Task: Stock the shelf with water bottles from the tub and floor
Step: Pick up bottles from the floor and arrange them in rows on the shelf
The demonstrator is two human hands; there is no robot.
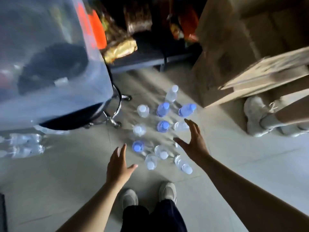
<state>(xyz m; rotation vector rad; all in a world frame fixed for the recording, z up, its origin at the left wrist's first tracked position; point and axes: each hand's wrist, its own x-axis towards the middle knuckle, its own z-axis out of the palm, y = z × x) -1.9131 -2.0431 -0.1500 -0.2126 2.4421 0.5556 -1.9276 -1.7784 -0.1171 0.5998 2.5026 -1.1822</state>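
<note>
Several clear water bottles stand upright on the grey floor in front of me, some with blue caps [163, 126], some with white caps [143, 111]. My left hand [119, 164] hovers open just left of the nearest bottles, beside a blue-capped one [138, 146]. Above the right side of the cluster, my right hand [194, 139] is spread open and holds nothing. A dark low shelf [150, 59] at the back carries snack packs. More bottles [21, 145] lie in plastic wrap at the left edge.
A large clear plastic tub [50, 64] on a wheeled stool [113, 114] fills the upper left. Cardboard boxes [242, 47] stand at the right, with another person's shoes [260, 118] beside them. My own shoes [167, 191] are below the bottles.
</note>
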